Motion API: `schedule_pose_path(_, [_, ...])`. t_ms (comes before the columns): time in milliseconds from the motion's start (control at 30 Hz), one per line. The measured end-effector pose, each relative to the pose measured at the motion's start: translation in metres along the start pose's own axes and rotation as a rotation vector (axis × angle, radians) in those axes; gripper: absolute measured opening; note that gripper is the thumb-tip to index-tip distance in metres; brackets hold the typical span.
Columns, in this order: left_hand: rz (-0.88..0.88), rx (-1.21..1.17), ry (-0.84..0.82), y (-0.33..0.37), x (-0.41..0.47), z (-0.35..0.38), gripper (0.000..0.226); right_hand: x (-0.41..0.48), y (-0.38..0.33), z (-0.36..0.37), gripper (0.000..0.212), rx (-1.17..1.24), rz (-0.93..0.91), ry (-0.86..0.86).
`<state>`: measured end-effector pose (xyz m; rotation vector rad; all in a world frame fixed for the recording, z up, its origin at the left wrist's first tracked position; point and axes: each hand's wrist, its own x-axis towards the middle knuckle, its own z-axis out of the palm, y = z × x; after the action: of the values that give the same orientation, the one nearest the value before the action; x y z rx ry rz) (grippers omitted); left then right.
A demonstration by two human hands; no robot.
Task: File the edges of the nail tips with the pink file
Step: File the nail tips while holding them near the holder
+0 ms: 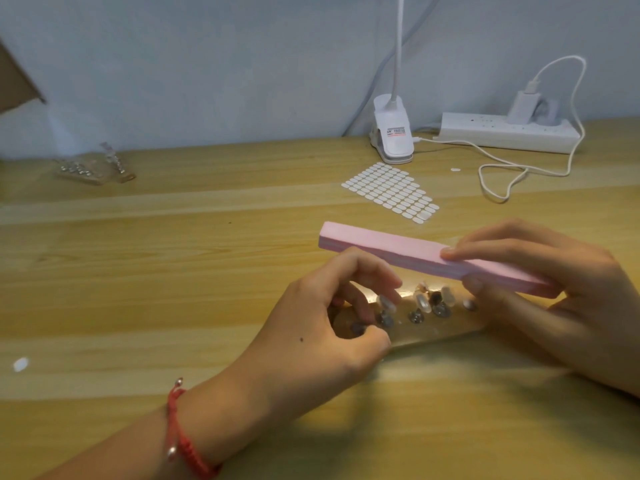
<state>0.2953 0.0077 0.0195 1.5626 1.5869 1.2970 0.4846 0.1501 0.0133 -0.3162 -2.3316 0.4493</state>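
Note:
My right hand [568,299] grips the long pink file [381,245] near its right end, forefinger laid along the top and thumb underneath. The file hangs level just above a clear holder strip [436,332] on the wooden table, which carries several small clear nail tips [423,302] on round studs. My left hand [311,337], with a red cord bracelet at the wrist, has its fingers curled over the holder's left end and pinches there; what lies under the fingertips is hidden.
A sheet of white adhesive tabs [393,192] lies behind the file. A white clip lamp [393,133], a power strip [505,131] with charger and a looping cable [502,174] stand at the back right. A clear bag of parts [91,166] sits back left.

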Motion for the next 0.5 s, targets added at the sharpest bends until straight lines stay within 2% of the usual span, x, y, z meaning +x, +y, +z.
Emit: schedule_pose_path(500, [-0.006, 0.02, 0.002, -0.0049, 0.0014, 0.0007, 0.034, -0.0001, 0.001, 0.0006, 0.023, -0.013, 0.003, -0.07])
